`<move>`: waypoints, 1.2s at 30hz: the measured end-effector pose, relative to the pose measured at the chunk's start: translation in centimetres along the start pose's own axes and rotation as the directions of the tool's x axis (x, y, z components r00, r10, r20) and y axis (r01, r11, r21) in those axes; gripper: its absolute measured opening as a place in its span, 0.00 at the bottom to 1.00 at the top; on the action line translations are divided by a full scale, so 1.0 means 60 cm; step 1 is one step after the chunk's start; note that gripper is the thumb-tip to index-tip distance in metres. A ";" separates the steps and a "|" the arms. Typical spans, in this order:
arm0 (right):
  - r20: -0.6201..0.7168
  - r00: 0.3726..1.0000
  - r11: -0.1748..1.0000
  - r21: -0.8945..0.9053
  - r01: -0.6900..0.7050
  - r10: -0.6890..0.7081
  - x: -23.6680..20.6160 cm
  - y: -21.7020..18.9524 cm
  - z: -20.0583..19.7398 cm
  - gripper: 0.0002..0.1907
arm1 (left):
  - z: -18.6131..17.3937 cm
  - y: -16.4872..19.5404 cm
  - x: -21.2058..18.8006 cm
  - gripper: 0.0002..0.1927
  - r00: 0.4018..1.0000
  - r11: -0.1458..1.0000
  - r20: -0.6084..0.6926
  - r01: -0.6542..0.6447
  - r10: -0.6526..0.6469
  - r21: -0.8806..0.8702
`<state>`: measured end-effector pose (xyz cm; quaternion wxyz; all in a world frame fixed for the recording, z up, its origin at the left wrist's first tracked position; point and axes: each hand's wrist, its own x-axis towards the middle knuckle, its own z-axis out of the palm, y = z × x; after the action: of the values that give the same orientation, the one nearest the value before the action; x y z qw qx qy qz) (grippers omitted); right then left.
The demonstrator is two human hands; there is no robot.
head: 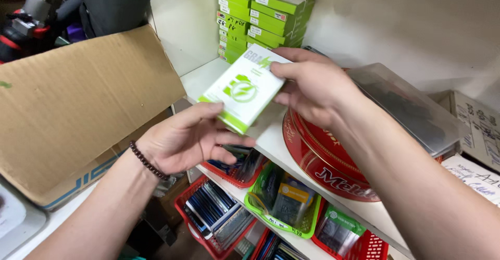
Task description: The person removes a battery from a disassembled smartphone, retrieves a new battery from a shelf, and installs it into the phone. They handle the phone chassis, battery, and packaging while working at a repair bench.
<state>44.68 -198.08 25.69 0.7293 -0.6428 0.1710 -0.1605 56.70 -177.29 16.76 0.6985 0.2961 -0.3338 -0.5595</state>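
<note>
A cardboard box [78,109] is sitting left of the white shelf [271,140], and a red round tin [317,161] is lying on that shelf. Above the shelf's front edge, the right hand [312,85] and left hand [185,140] are both gripping 1 white-and-green carton [245,88].

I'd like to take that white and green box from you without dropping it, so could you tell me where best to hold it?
Probably by its two long thin edges, coming from the left, near the green lower end. The white and green box is flat and tilted; the right hand pinches its top corner and the left hand supports the bottom, leaving the left edge free.
</note>
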 end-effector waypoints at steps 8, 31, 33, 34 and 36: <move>-0.037 0.997 0.997 -0.046 0.060 -0.062 -0.133 -0.007 -0.068 0.21 | 0.093 -0.072 0.034 0.31 0.962 0.957 0.248 0.173 -0.114 -0.232; -0.364 0.913 0.981 -0.011 0.193 -0.184 -0.365 -0.010 -0.223 0.19 | 0.344 -0.197 0.140 0.24 0.860 0.934 0.409 0.355 -0.304 -0.052; -0.390 0.907 0.984 -0.001 0.176 -0.162 -0.397 -0.010 -0.237 0.19 | 0.372 -0.217 0.140 0.24 0.869 0.936 0.389 0.349 -0.305 -0.044; -0.393 0.907 0.986 0.008 0.165 -0.149 -0.411 -0.008 -0.244 0.19 | 0.387 -0.229 0.140 0.24 0.880 0.941 0.372 0.335 -0.295 -0.047; -0.403 0.905 0.988 0.020 0.156 -0.135 -0.442 -0.003 -0.262 0.18 | 0.415 -0.257 0.137 0.23 0.907 0.951 0.319 0.306 -0.276 -0.047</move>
<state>13.90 -199.92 25.18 0.6814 -0.5882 0.2639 -0.3466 29.08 -189.42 20.71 0.5597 0.2177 -0.3634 -0.7122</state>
